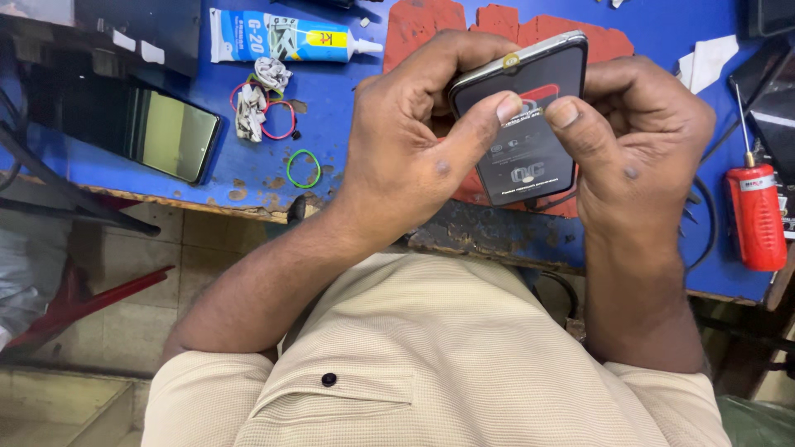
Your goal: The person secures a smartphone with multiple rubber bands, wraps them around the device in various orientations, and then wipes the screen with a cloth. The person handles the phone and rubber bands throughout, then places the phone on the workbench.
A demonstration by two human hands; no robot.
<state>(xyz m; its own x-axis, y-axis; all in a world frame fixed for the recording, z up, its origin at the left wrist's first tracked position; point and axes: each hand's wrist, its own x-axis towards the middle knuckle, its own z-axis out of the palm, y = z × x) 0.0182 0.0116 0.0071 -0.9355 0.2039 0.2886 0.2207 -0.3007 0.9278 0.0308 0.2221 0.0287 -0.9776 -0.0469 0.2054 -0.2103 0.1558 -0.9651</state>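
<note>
Pressing on the dark film-covered face of the smartphone, both thumbs meet near its upper half; the left hand and right hand close around its edges (fingers curled behind, evidently to steady it). It is held above the blue workbench, a red mat beneath. Glue tube, rubber bands and red screwdriver lie apart

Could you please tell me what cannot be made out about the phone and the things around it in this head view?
- Phone: back and side edges hidden by left hand and right hand.
- Red mat: middle covered by both hands.
- Red screwdriver: tip too thin to tell.
- Dark device: cut off by the left edge.
</note>
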